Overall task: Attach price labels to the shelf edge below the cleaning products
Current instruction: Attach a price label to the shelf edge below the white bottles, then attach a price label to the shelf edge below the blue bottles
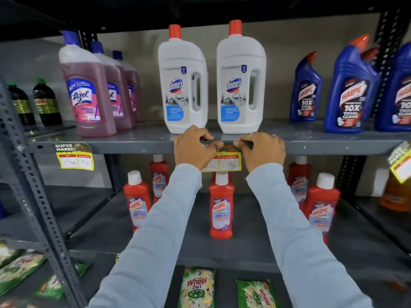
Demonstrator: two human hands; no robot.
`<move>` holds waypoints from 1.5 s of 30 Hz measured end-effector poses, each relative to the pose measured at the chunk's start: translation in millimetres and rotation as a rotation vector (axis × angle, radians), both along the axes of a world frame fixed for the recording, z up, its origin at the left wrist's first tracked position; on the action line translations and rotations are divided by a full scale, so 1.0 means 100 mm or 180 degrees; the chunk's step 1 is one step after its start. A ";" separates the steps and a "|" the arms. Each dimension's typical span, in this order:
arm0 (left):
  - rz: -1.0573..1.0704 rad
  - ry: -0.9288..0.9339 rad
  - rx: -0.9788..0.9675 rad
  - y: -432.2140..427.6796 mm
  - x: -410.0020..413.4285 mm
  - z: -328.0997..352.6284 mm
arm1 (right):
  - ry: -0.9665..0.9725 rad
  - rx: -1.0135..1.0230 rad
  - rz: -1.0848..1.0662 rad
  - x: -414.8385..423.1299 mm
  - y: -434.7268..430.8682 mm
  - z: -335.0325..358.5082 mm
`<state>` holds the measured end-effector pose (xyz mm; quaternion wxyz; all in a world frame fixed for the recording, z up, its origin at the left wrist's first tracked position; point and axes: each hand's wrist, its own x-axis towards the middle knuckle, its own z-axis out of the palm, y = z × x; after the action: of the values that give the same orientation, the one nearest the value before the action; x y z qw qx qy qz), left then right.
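Left hand [193,146] and right hand [262,150] both pinch the top of a yellow-and-red paper price label [229,162], pressing it against the grey metal shelf edge [133,146]. Directly above stand two white plastic Domex bottles [183,85].

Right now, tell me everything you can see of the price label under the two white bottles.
The price label is a paper tag, green on top, with a yellow-bordered bottom strip holding two white boxes under red headers. Handwritten figures are unclear. It hangs flat against the grey shelf edge, its bottom below the edge. The left hand covers its left part; the right hand pinches its top right.
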<state>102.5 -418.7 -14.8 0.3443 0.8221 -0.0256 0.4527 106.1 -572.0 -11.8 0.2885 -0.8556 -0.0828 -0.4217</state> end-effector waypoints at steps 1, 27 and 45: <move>0.0029 0.0089 0.0051 0.01 -0.01 0.02 | 0.0023 -0.0107 0.0020 -0.02 0.00 -0.01; -0.0780 0.0271 0.1185 -3.14 0.06 -0.23 | 0.0829 -0.0816 0.0335 0.17 -3.55 0.10; 0.0204 0.0118 0.1078 -3.63 0.36 -0.26 | 0.1023 -0.0239 0.1846 0.56 -3.95 0.29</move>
<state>138.8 -781.7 -41.0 0.1866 0.8769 -0.0690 0.4375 161.9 -967.2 17.0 0.3742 -0.8620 -0.2918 -0.1783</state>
